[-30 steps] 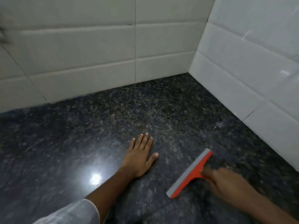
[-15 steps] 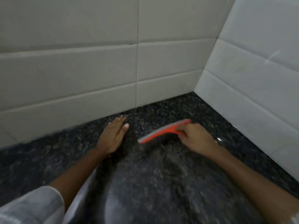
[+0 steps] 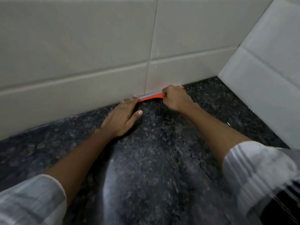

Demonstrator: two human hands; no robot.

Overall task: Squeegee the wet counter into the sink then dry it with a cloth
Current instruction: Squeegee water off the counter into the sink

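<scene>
Dark speckled tabletop (image 3: 162,159); an orange squeegee (image 3: 151,96) lies on it against the back tiled wall (image 3: 81,54).

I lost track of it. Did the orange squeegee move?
Yes. The squeegee slid away across the counter, up against the back wall.

Orange-and-grey squeegee (image 3: 151,96), dark speckled counter (image 3: 154,151), pale grey tiles (image 3: 81,46)

A home kitchen or wash area, by the look of it. A dark speckled granite counter (image 3: 154,159) meets pale glazed wall tiles (image 3: 81,46) in a corner
</scene>
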